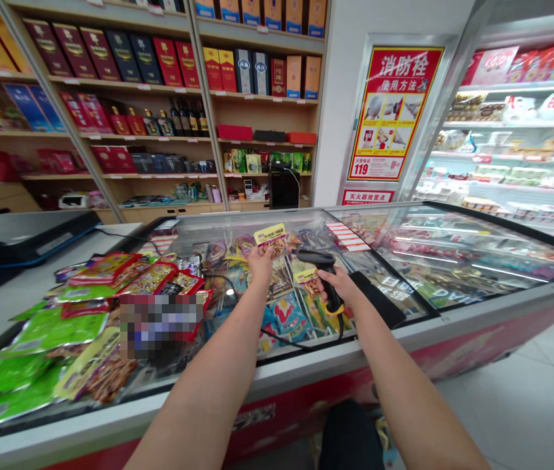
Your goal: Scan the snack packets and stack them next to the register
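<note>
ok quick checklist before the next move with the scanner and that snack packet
1. Left hand grips the snack packet: ok.
2. Right hand holds the scanner: ok.
3. Scanner head points toward the packet: ok.
4. Barcode faces the scanner: cannot tell.
5. Scanner cable lies free on the freezer lid: ok.
6. Pile of packets sits apart from both hands: ok.

Chest freezer with sliding glass lid serves as the work surface; green snack packets, red and yellow snack packets lie heaped directly on the glass at left; a black scanner cable trails across it; frozen goods visible beneath the glass.
</note>
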`<state>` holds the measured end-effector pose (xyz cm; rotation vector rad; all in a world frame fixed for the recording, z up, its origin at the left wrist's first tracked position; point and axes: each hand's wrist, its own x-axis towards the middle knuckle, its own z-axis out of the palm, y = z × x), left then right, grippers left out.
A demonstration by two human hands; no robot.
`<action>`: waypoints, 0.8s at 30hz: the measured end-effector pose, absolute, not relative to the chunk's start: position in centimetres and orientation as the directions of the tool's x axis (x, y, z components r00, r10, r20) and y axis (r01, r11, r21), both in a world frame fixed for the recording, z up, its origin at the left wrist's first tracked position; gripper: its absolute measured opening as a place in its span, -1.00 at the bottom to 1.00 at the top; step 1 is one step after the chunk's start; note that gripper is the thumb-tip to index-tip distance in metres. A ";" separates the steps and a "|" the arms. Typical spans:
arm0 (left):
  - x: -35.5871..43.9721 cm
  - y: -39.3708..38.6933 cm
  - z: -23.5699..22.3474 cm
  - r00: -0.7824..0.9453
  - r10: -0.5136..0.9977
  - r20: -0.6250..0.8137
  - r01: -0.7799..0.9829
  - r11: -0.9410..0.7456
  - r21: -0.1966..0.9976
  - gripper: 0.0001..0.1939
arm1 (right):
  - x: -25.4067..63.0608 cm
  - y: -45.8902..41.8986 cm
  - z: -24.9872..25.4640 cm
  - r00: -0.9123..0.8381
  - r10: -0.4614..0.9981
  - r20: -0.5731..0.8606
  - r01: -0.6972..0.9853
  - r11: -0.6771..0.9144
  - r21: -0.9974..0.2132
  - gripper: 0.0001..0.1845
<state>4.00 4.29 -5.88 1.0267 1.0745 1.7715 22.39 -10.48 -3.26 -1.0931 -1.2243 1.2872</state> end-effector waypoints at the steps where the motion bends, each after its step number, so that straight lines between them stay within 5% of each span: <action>1: 4.1 4.2 -5.8 -0.340 0.912 0.229 -0.227 -0.315 0.922 -0.81 | 22.4 -10.5 -3.3 -0.081 0.996 0.028 -0.082 0.021 -0.996 -0.51; 6: 4.0 3.3 -5.3 -0.289 0.920 0.265 -0.214 -0.332 0.919 -0.79 | 22.7 -10.1 -3.8 -0.065 0.997 0.043 -0.136 0.034 -0.990 -0.51; 18: -7.8 -1.6 -0.6 -0.483 0.751 0.450 0.342 -0.311 0.886 -0.86 | 13.4 -7.3 -1.5 -0.242 0.965 0.105 -0.184 0.060 -0.981 -0.54; 24: -17.5 -4.4 1.6 -0.591 0.630 0.504 0.542 -0.152 0.826 -0.88 | 5.2 -7.0 0.4 -0.409 0.904 0.125 -0.185 0.052 -0.981 -0.53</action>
